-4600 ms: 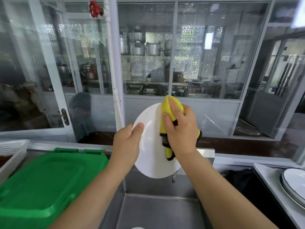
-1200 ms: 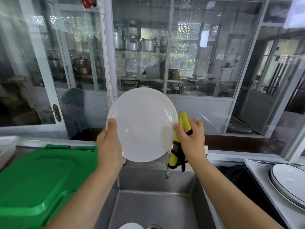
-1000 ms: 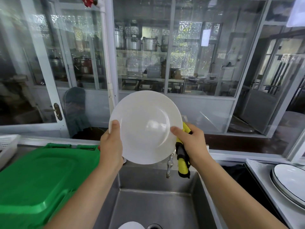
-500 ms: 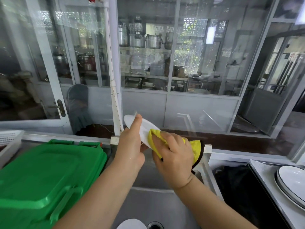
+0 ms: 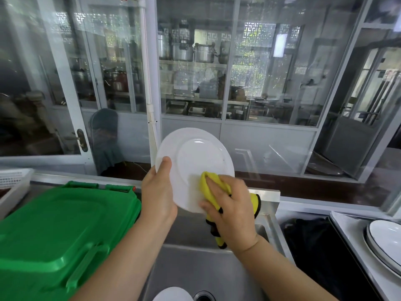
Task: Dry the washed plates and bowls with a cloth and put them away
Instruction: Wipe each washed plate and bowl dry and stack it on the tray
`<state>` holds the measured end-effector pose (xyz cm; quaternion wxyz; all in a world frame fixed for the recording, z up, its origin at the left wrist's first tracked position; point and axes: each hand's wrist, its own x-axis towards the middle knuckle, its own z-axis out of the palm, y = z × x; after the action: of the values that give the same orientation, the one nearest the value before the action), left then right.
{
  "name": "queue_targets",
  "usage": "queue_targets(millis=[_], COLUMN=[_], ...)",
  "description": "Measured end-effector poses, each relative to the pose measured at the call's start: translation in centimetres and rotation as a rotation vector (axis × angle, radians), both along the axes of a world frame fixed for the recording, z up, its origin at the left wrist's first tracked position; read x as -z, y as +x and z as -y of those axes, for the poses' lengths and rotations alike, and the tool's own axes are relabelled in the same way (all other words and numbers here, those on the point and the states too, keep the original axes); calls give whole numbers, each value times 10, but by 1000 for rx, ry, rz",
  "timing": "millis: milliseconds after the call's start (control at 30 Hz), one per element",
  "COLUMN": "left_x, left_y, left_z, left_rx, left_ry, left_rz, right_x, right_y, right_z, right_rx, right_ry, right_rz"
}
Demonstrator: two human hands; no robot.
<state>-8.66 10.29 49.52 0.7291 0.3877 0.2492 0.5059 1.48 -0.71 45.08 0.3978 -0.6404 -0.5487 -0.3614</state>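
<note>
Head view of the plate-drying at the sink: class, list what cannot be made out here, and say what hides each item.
- White plate: its far face is turned away; lower rim covered by the yellow cloth and right hand.
- White dish in the sink: cut off by the bottom edge.
- Stacked plates: cut off by the right edge, count unclear.
- Left hand: fingers hidden behind the plate.

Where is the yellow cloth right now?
In the head view, the yellow cloth is just right of centre, gripped by the right hand and pressed against the lower right of the white plate, above the steel sink.
</note>
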Motion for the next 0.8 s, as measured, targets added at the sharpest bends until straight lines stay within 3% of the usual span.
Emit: queue_targets(millis=[133,233,600,800], left_x=[4,2,-13,-15], left_y=[-7,-5,-16,-20], left_z=[2,7,-2,-4], left_rx=[33,55,72,63], left_ry=[138,185,162,138], left_rz=[-85,-110,-74,-90], right_x=[-29,-48,-32,-26], right_y=[18,16,-7,23], right_z=[-5,-14,1,12], right_rx=[131,156,-177,-129], right_ry=[-11,-55,-179,-149], right_rz=[-243,-128,290,289])
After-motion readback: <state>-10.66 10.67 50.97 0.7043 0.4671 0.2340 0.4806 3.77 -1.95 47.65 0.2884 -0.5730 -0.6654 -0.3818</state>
